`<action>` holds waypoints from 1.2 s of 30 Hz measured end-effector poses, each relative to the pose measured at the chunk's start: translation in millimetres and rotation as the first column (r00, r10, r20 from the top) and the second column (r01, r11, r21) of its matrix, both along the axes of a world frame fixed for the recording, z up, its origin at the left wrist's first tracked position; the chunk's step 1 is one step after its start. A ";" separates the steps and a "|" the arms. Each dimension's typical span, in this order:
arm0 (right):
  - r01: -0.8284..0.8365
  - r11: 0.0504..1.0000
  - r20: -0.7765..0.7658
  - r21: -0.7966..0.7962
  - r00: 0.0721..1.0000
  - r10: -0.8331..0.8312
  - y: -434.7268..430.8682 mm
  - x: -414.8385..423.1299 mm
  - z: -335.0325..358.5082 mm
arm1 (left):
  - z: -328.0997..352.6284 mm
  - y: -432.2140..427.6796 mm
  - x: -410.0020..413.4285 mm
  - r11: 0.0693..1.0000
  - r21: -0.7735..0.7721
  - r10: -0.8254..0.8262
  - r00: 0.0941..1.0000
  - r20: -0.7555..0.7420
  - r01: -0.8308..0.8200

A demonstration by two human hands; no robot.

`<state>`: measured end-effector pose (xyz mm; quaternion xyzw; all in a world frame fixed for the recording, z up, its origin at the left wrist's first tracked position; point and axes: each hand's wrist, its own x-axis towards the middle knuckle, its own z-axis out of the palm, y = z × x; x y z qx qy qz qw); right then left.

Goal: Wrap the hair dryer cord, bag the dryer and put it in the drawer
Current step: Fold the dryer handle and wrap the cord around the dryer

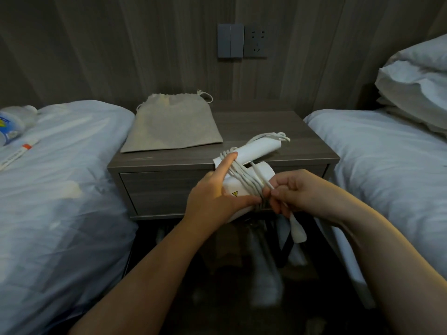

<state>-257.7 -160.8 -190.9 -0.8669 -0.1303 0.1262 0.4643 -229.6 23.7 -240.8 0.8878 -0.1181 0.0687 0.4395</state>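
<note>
White hair dryer [244,187] held at frame centre, in front of grey nightstand [278,131], handle folded up toward upper right. Left hand [212,197] gripping dryer body, index finger stretched along handle, thumb pressed under warning sticker. White cord [244,177] looped several times around body and handle. Right hand [304,194] pinching cord end between thumb and curled fingers, just right of dryer. Plug [298,229] dangling below right hand. Beige drawstring bag [171,122] flat on nightstand top, upper left of dryer, apart from it. Drawer [157,192] closed, behind left hand. White beds either side; plastic bottle [12,124] at left edge.
</note>
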 end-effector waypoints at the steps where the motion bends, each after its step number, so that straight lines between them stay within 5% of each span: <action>1: -0.015 1.000 -0.026 0.010 1.000 0.016 -1.7 0.1 0.4 | -0.4 0.3 0.1 0.999 -0.031 -0.009 1.000 -0.010 0.008; 5: 0.005 0.993 -0.113 0.116 0.994 0.008 -12.5 0.9 4.7 | -0.3 0.7 -1.6 0.992 -0.118 -0.034 0.999 -0.015 0.032; 10: -0.093 0.994 -0.030 -0.063 0.995 0.091 -10.4 -3.0 6.6 | 1.1 -1.0 2.1 0.949 -0.315 -0.006 0.997 -0.082 -0.021; 20: 0.033 0.987 -0.028 0.158 0.999 -0.029 -23.6 4.4 2.8 | 11.4 -2.1 -0.2 0.773 -0.631 -0.086 0.975 -0.204 -0.064; 29: 0.144 0.977 0.219 0.161 0.959 -0.177 -19.5 9.8 -2.4 | 13.0 -5.0 -2.0 0.734 -0.673 -0.143 0.949 -0.280 -0.088; 32: 0.278 0.923 0.206 0.266 0.919 -0.336 -16.1 14.3 -5.2 | 13.8 -4.4 -2.0 0.725 -0.682 -0.165 0.937 -0.309 -0.097; 36: 0.197 0.934 0.131 0.297 0.961 -0.244 -18.2 15.1 -5.2 | 12.4 -5.6 -2.2 0.731 -0.680 -0.208 0.930 -0.305 -0.060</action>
